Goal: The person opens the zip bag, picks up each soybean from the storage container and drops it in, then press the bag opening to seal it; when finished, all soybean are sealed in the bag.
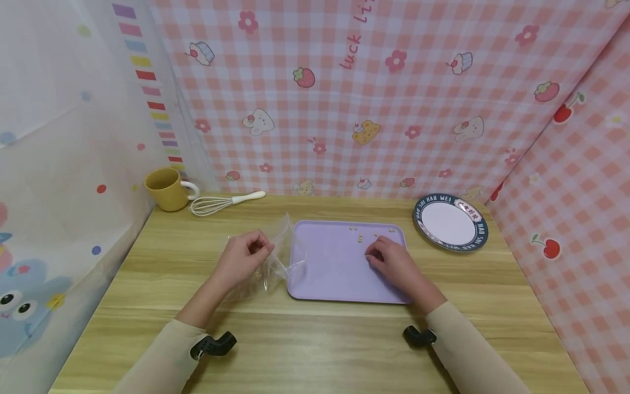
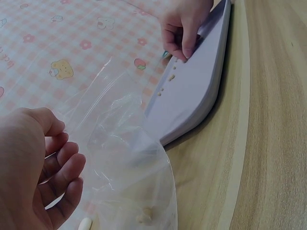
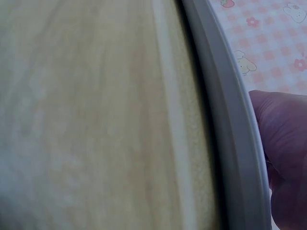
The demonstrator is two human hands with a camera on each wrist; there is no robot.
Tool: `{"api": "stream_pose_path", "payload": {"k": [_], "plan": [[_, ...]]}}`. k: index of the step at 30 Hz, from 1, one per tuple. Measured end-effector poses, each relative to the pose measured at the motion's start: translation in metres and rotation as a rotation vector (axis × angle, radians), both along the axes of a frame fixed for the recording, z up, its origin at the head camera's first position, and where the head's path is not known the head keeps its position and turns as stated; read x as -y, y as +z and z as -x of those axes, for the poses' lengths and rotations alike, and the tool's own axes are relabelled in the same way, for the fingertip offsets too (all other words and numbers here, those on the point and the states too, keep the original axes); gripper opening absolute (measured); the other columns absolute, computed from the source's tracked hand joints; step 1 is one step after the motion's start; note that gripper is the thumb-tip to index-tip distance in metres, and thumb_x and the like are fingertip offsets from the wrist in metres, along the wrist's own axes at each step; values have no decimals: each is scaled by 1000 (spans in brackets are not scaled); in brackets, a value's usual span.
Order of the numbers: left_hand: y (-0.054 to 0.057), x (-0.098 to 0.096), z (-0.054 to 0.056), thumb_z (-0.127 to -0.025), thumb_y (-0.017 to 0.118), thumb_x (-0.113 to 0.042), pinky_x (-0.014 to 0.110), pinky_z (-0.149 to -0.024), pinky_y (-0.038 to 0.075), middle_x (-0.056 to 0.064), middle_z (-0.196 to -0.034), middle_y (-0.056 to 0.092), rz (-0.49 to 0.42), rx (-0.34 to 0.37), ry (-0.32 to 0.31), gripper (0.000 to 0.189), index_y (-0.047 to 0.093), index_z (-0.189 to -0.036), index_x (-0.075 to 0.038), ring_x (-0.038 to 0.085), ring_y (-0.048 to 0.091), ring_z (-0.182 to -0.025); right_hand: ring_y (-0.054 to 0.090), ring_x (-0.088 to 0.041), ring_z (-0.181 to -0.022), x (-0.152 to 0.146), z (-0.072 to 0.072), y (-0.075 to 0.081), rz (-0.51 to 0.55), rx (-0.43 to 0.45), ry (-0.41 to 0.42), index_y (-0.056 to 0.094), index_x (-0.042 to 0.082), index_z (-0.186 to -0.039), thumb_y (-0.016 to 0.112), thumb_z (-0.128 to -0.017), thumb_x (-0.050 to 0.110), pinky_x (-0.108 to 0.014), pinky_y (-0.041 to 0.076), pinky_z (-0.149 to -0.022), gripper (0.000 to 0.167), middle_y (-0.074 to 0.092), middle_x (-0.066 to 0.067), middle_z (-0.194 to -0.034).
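A clear plastic bag [image 1: 276,257] hangs from my left hand [image 1: 244,254], its upper edge pinched between thumb and index finger. In the left wrist view, a few tan pieces [image 2: 144,215] show through the bag's lower part. Right of the bag lies a lilac tray [image 1: 325,273], with several small yellow kernels [image 1: 360,239] scattered toward its back right. Over the tray's right half, my right hand [image 1: 391,262] has thumb and index finger drawn together on a tiny kernel, mostly hidden by the fingertips. The tray's rim covers those fingertips in the right wrist view.
At the back left stand a yellow mug [image 1: 169,191] with a white handle and a whisk [image 1: 221,203] lying beside it. A dark-rimmed white plate [image 1: 450,223] sits behind and right of the tray. Patterned cloth [image 1: 334,109] walls the wooden table's back and sides.
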State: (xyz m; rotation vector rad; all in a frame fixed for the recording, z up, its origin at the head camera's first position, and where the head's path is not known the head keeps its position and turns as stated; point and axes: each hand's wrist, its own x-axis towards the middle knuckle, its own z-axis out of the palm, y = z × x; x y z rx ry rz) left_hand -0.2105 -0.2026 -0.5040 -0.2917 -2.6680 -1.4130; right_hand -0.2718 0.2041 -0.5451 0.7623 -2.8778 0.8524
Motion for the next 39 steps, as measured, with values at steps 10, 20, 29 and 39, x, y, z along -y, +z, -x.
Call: {"api": "stream_pose_path", "payload": {"k": [10,20,29,39], "plan": [[2,0,-1,-105,76,-15,29,-63,49,-2,-77,66,1,7,-10,12,73,-93,-14,18,59,-71,60,-12,-82,-1,-4,5,44,-34,18,76,9,-99,83,-97,5,-32,55,-74,9,64,2,-94],[5,-6,-2,-105,76,-15,29,-62,49,-1,-78,66,-5,13,-28,11,73,-94,-14,18,59,-71,59,-13,-77,16,-11,30,230,-154,157,76,7,-99,82,-92,-3,-27,52,-66,14,65,2,-91],[7,-9,-2,-104,76,-14,28,-63,50,-2,-77,67,-7,6,-37,12,73,-93,-13,18,60,-71,57,-17,-74,78,-25,50,386,-120,246,75,9,-98,81,-95,-1,-27,48,-64,12,62,1,-88],[7,-8,-3,-104,77,-14,29,-63,50,-2,-76,66,-13,-9,-48,13,72,-91,-14,17,60,-69,60,-17,-77,139,-26,61,380,-206,397,74,7,-102,81,-96,1,-24,51,-66,11,64,-7,-91]]}}
